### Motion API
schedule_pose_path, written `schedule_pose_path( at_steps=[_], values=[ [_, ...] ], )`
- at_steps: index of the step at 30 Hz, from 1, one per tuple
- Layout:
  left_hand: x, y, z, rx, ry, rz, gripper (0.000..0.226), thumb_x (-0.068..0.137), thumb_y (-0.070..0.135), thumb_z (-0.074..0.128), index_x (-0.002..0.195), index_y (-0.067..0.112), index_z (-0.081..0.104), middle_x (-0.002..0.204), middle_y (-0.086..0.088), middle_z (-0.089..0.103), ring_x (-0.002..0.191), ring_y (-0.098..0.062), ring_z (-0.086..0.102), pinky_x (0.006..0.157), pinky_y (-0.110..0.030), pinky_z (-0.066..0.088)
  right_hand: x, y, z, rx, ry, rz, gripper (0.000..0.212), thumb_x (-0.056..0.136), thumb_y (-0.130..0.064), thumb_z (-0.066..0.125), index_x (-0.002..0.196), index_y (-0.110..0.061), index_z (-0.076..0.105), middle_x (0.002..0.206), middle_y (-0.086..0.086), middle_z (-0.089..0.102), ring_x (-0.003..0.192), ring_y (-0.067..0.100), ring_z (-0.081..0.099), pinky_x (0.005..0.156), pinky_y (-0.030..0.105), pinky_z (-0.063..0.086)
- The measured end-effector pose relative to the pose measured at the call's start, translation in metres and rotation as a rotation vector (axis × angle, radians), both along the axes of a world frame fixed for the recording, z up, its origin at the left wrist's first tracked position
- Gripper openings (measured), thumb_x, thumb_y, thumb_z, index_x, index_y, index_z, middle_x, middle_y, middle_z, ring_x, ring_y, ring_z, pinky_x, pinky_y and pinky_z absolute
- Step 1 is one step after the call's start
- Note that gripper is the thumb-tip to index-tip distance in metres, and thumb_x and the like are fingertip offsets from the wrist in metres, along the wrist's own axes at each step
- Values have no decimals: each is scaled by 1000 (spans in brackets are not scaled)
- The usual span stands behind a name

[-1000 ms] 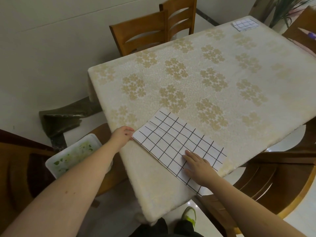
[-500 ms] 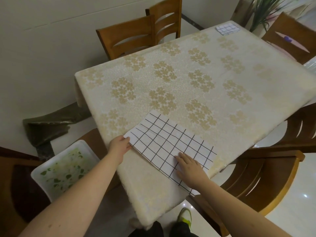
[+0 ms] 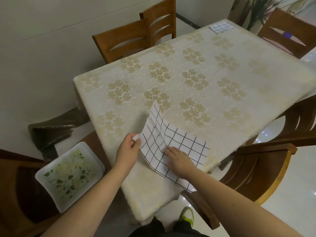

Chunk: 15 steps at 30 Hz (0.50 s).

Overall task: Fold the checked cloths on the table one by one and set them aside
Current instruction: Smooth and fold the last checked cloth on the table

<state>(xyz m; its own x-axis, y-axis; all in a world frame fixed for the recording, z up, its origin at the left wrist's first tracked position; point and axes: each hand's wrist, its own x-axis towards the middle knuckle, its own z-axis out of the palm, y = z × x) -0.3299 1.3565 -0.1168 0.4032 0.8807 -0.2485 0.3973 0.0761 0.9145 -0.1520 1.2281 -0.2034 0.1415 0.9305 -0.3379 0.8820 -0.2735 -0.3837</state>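
Looking like a home dining room here. A dining table (image 3: 222, 69) is wearing a cream tablecloth (image 3: 171, 93) with gold flower clusters, wooden chairs (image 3: 130, 40) are sitting around it, a potted plant (image 3: 261, 9) is standing in the far corner, and glossy white floor tiles (image 3: 290, 194) are catching the ceiling light.

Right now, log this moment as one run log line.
stage: first fold | left hand: pinches checked cloth edge, lifted | right hand: presses cloth flat | folded cloth: far corner
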Motion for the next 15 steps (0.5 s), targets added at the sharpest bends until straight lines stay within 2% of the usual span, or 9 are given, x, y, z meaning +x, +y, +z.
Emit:
schedule_pose_path(
  at_steps=[2,6,10,12,14,15],
  values=[
    [-3,-5,1,18,42,-32,7,96,31,52,102,30,55,71,-15,58,65,-12,50,65,-36,41,-1,7,-2,-8,-4,28,58,98,-24,40,152,-22,21,161,-1,14,147,22,14,116,42,17],
    [-1,-21,7,86,90,-126,9,97,26,52,106,24,55,51,10,45,50,-5,39,57,-28,35,1,20,-9,-46,-20,60,53,98,-22,36,150,-22,26,161,-1,15,147,22,13,116,41,15],
    [2,-38,10,145,85,-254,3,96,28,54,94,26,56,51,13,47,52,-4,39,53,-20,33,11,19,-7,4,18,4,49,98,-16,36,146,-18,36,158,3,27,145,23,22,115,40,21],
    [7,-49,12,133,76,-329,5,96,27,55,93,24,58,52,19,52,51,1,44,52,-14,32,24,7,-2,49,43,-74,46,96,-12,39,143,-14,41,152,6,37,140,25,31,113,39,27],
    [11,-61,9,110,99,-423,10,96,28,56,100,21,62,62,30,59,61,11,53,59,-8,38,42,-8,1,72,66,-187,43,95,-9,42,137,-12,48,146,7,45,135,26,39,110,37,31],
    [14,-66,4,93,104,-470,12,96,30,56,103,23,63,74,33,63,73,14,58,68,-10,44,52,-17,3,67,81,-261,42,95,-8,42,136,-12,50,144,8,47,133,26,41,109,37,32]
  ],
)
